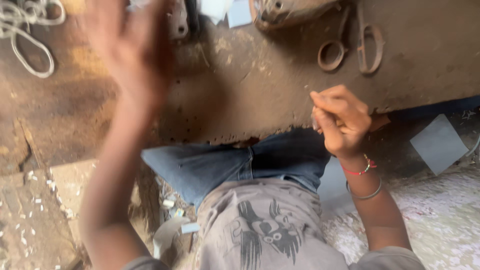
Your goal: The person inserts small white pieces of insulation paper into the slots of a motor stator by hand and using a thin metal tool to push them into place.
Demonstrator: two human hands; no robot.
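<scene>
Left hand point(131, 47) raised, blurred, fingers spread; right hand point(340, 120) fisted at workbench point(260, 95) edge

No packages, labels, signs or screens show clearly anywhere around the worn brown tabletop point(280, 95). The nearest candidates are flat grey sheets of card or paper: one lies just below the tabletop's right edge point(439, 144), and pale pieces sit at its far edge near the top point(227, 10). Whether any is packaging cannot be told.
</scene>
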